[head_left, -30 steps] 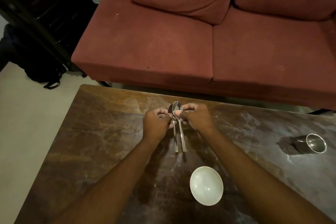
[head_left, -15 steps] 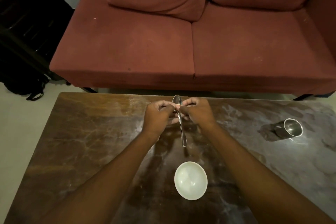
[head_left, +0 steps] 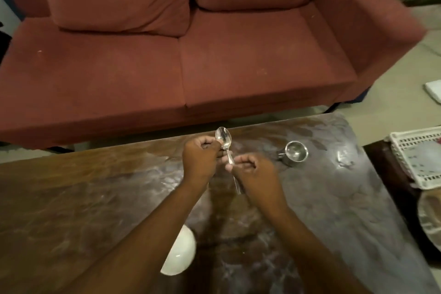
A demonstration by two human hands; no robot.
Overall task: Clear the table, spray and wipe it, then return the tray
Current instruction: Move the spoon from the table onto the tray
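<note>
My left hand [head_left: 200, 159] and my right hand [head_left: 253, 172] are together above the far middle of the dark, dusty wooden table [head_left: 71, 198]. The left hand grips steel spoons [head_left: 223, 137] near their bowls, which point up and away. The right hand's fingers close around the handles lower down. The handle tips stick out below the right hand. A white bowl [head_left: 180, 252] sits on the table near me, partly hidden by my left forearm. A steel cup [head_left: 294, 153] stands at the far right of the table.
A red sofa [head_left: 167, 55] runs along the table's far edge. A white perforated tray [head_left: 420, 157] rests on a low dark surface right of the table, with a round steel plate [head_left: 432, 219] below it. White cloth [head_left: 434, 89] lies on the floor.
The view has swung right, bringing the tray and plate into sight. My right hand has slid down the spoon handles, and the left hand now holds the spoons near their bowls.
</note>
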